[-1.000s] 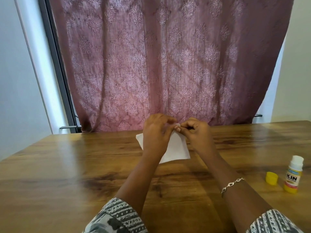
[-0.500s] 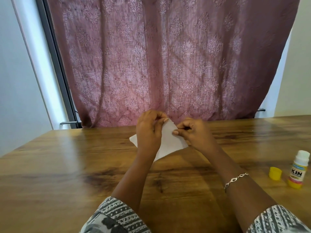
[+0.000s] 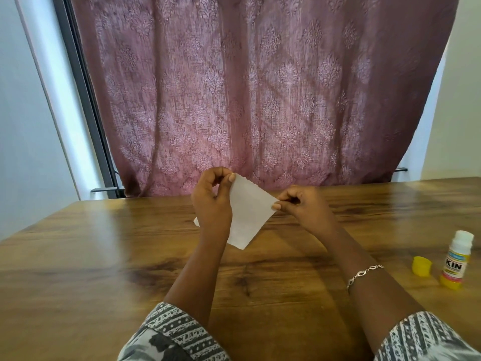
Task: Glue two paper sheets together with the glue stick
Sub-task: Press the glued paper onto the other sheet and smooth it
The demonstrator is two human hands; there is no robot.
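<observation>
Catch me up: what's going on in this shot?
A person is holding white paper over a wooden table. The left hand pinches its top corner and the right hand pinches its right corner. I cannot tell whether it is one sheet or two already pressed together. The glue stick stands upright and uncapped at the right of the table, untouched, with its yellow cap lying just beside it.

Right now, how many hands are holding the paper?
2. The left hand pinches the top corner of the paper; the right hand pinches its right corner.
</observation>
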